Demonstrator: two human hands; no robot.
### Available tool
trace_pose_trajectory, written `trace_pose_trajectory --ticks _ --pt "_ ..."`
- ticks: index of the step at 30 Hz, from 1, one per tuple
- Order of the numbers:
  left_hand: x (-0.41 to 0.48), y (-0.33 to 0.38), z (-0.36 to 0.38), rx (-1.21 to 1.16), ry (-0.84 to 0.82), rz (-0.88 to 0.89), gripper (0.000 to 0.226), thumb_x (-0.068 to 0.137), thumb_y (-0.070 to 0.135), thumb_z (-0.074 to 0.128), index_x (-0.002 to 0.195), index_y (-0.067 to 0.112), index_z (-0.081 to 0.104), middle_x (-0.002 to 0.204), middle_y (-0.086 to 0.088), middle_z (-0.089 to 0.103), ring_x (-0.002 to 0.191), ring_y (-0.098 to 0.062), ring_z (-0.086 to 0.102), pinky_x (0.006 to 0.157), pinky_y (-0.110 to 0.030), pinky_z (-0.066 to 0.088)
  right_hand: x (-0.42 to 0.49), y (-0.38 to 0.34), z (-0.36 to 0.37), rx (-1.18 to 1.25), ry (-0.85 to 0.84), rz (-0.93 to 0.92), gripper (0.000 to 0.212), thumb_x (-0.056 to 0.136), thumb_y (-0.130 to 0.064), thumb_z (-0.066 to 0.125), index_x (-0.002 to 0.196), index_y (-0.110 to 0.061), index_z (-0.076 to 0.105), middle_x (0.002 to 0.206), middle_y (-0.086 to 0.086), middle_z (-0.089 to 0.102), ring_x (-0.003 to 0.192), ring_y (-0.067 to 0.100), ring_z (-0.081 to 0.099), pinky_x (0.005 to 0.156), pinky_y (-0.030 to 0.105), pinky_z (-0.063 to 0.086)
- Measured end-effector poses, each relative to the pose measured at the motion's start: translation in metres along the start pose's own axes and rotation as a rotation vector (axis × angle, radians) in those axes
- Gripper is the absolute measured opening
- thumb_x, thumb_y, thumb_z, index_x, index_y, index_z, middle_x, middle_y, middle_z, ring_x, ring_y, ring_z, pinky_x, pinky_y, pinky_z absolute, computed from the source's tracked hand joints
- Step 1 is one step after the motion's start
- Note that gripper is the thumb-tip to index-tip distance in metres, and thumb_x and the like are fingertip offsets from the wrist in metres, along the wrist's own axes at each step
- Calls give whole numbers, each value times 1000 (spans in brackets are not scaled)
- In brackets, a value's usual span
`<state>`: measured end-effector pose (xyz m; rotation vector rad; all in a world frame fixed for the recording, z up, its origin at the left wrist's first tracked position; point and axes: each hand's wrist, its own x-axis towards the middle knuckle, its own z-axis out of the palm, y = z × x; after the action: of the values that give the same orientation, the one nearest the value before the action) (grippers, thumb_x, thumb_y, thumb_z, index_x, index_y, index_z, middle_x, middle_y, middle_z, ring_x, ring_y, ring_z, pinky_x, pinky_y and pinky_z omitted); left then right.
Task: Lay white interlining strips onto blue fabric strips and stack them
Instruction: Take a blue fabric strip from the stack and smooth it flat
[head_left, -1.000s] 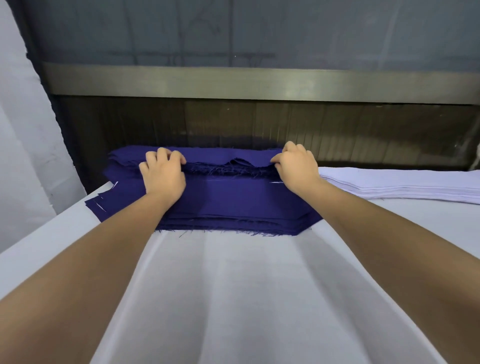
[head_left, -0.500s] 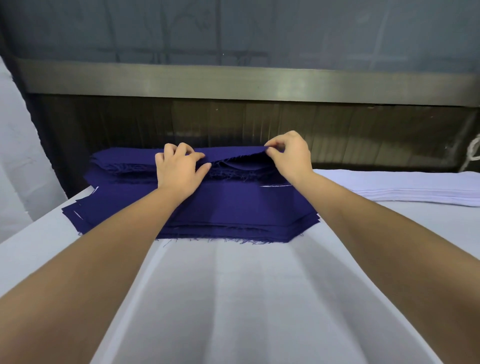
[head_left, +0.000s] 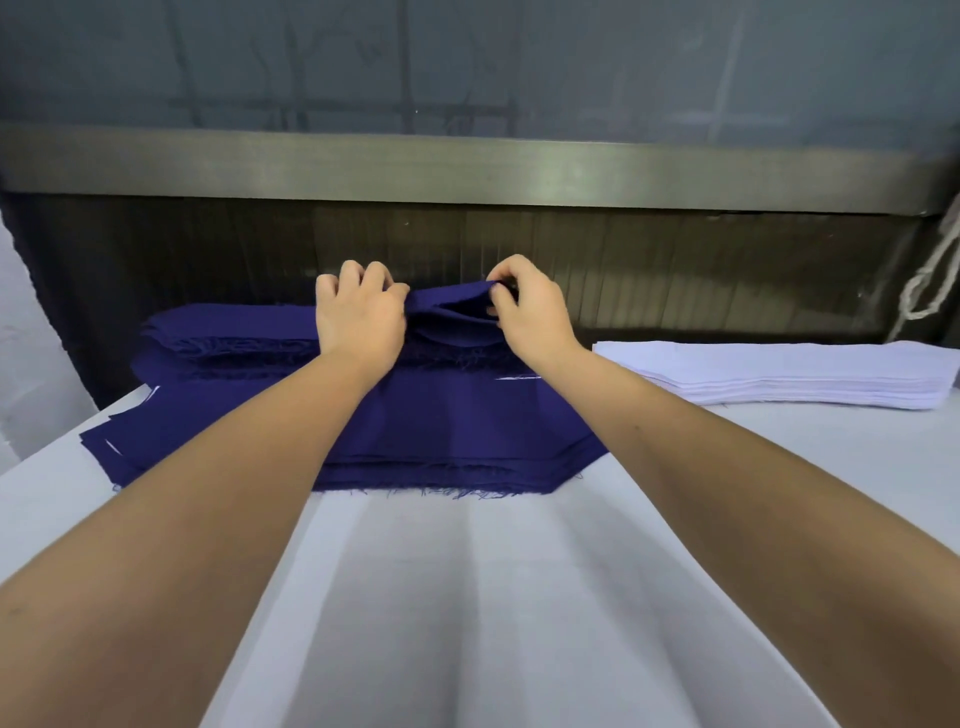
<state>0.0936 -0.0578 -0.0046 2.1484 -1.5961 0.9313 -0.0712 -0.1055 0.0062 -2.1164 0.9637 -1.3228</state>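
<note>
Two piles of dark blue fabric strips lie at the far side of the white table: a flat front pile (head_left: 457, 436) and a thicker rear pile (head_left: 228, 332) with frayed edges. My left hand (head_left: 358, 317) and my right hand (head_left: 530, 312) each pinch the top blue strip (head_left: 452, 306) of the rear pile, which is raised and sags between them. A stack of white interlining strips (head_left: 779, 371) lies to the right of the blue piles, untouched.
The white table surface (head_left: 467, 597) stretches toward me with soft folds. A dark slatted panel (head_left: 675, 270) under a metal bar (head_left: 467, 166) runs close behind the piles. A white cord (head_left: 930, 280) hangs at the far right. A white wall stands at the left.
Both hands went from resting on the rear blue pile to pinching its top strip. They have lifted it and drawn closer together, so the strip bunches up between them.
</note>
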Motion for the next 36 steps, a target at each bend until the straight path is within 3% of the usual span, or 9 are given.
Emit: trace_pose_trajectory --ticks 5,7,10,15,18,21,24,33,36 --pt "-6 -25 2 119 -95 -113 31 94 20 52 124 20 58 122 -6 49 113 -29 38 90 -39 30 0 10 0 -23 -76 36 13 100 -9 31 104 -6 43 97 23 60 93 41 59 82 55 48" --pt "-9 -36 2 148 -124 -152 32 93 20 53 124 20 58 124 -6 48 114 -29 39 91 -39 31 1 14 -1 -29 -72 35 10 100 -9 29 101 -9 39 88 18 57 80 37 57 73 47 50" --pt "-14 -51 2 171 -145 -202 30 93 18 54 123 19 59 125 -8 48 113 -30 39 92 -41 31 4 18 -6 -31 -9 43 8 100 -10 28 97 -12 35 77 5 49 63 15 42 55 30 34" --pt "-23 -65 1 160 -143 -205 29 96 24 48 122 19 60 123 -8 51 111 -30 43 91 -41 31 4 30 -19 6 79 84 8 99 -10 31 97 -13 38 71 -5 44 61 8 39 52 18 33" --pt "-27 -68 1 135 -77 -163 29 99 26 42 120 19 61 119 -7 55 107 -29 45 89 -40 29 -4 38 -31 9 116 96 9 99 -11 33 97 -13 41 75 -4 47 65 9 42 58 28 34" --pt "-31 -67 -2 115 11 -90 29 100 25 40 115 18 63 113 -7 59 102 -29 47 86 -40 25 -17 48 -46 37 158 90 12 98 -11 35 95 -12 47 79 -2 52 70 13 48 60 21 40" --pt "-38 -59 -7 73 55 -11 29 100 25 40 111 17 65 109 -7 61 99 -30 49 85 -39 23 -36 61 -67 19 147 72 16 97 -12 38 94 -9 54 83 0 57 78 16 52 70 27 41" --pt "-63 -1 -22 28 126 371 13 91 13 61 96 8 72 88 -11 66 82 -32 59 81 -39 22 -95 97 -152 -60 151 134 24 93 -12 47 72 -22 52 62 -7 48 53 3 40 48 10 31" --pt "-71 26 -29 -31 205 454 10 87 15 65 87 10 73 81 -7 68 73 -29 61 79 -38 24 -110 110 -179 -29 188 220 32 95 -22 46 66 -11 52 65 -1 50 64 15 47 66 23 43"
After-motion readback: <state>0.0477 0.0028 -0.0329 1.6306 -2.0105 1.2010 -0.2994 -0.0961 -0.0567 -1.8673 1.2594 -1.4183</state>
